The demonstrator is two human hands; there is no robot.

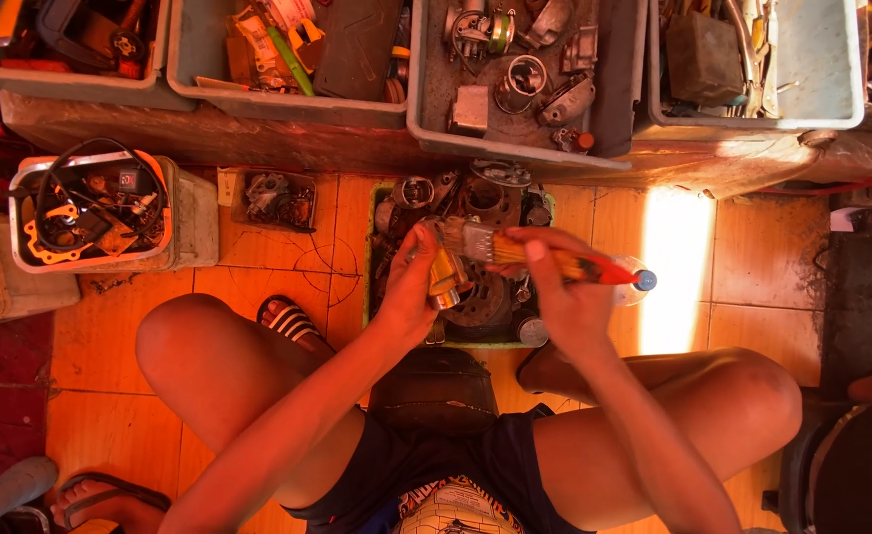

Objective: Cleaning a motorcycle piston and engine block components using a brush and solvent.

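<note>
My left hand grips a small metal part with a yellowish body, held over a green tray full of dark engine parts. My right hand holds a paintbrush with a yellow and red handle. The bristle end of the brush rests against the part in my left hand. Both hands hover above the tray, between my bare knees. A round finned engine piece lies in the tray just under the hands.
Grey bins of metal parts and tools line a shelf at the top. A white tub with cables and gaskets stands at the left. A plastic bottle lies right of the tray. A dark container sits between my legs. Another person's sandalled foot shows bottom left.
</note>
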